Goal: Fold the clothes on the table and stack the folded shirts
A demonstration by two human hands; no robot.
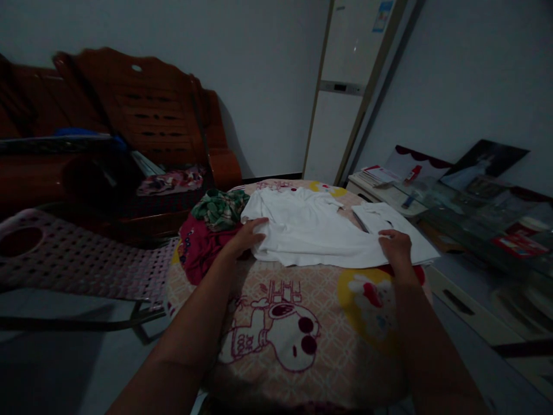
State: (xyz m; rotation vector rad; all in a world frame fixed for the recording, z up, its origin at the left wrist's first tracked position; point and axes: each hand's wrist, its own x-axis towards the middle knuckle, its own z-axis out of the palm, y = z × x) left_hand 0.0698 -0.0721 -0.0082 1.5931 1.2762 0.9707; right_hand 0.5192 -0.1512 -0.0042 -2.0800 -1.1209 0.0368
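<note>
A white shirt lies spread sideways across a round table covered by a patterned cloth. My left hand pinches the shirt at its left edge. At the opposite end, my right hand has its fingers closed on the shirt's right edge. Just beyond my right hand rests a folded white garment. Left of the shirt are a crumpled dark red garment and a bunched green checked cloth.
A wooden bench with a floral cloth on it stands at the back left. A woven chair is close on the left. To the right runs a glass-topped cabinet bearing papers and a photo. A tall white air conditioner stands behind.
</note>
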